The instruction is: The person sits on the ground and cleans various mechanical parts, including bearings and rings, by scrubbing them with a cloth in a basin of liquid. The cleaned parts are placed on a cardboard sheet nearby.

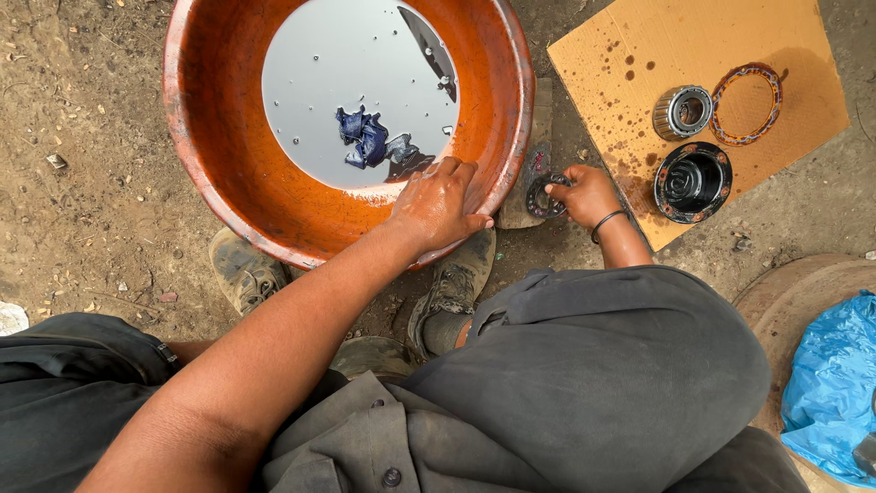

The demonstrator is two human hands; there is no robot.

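Observation:
My left hand (436, 203) rests on the near rim of a large orange basin (228, 164), fingers over the edge and thumb outside. The basin holds a pool of grey liquid (338, 55) with a blue rag (365, 137) lying in it. My right hand (584, 194) grips a dark metal ring-shaped bearing part (540, 196) just right of the basin, close to the ground. On a stained cardboard sheet (639, 46) to the right lie a roller bearing (683, 110), a thin reddish gasket ring (748, 103) and a black hub cap (692, 181).
I squat on dirt ground with my worn boots (242, 269) under the basin's near edge. A blue plastic bag (835, 383) lies on a round rusty part at the lower right. A flat stone slab (538, 119) lies between basin and cardboard.

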